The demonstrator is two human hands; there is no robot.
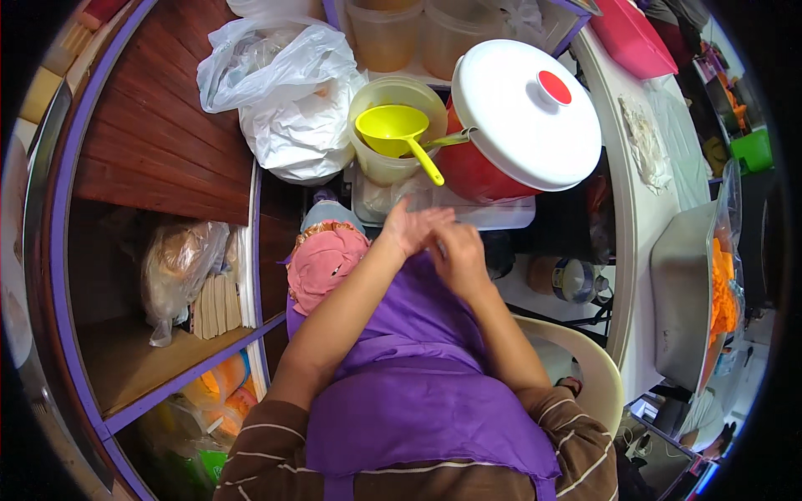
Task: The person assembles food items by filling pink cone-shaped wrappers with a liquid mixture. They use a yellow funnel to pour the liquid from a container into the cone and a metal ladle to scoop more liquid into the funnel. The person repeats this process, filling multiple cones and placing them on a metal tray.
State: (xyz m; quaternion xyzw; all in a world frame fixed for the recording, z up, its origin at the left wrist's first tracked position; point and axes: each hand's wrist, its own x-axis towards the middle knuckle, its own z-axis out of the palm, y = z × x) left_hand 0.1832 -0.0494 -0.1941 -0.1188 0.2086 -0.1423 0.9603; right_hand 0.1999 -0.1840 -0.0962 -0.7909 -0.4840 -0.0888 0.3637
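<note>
My left hand (pixel 415 227) is turned palm up over my lap, its fingers stretched toward the right. Close against those fingers is my right hand (pixel 461 257), its own fingers bent inward. Whatever they may pinch is hidden. Just beyond the hands, clear plastic (pixel 401 197) lies on a translucent tray or lid (pixel 510 215). A yellow-green dipper (pixel 391 129) rests in a cloudy plastic tub (pixel 368 159), its handle hanging over the rim toward me. A metal handle (pixel 455 138) sticks out beside it. To the right stands a red container (pixel 484 167) under a white lid (pixel 522 108).
White plastic bags (pixel 292 125) bulge left of the tub. A pink cloth (pixel 326 265) lies by my left forearm. Wooden shelving (pixel 167 363) bounds the left. On the right, a white counter (pixel 631 275) carries a metal pan (pixel 681 284) with orange food. A bottle (pixel 572 280) lies below.
</note>
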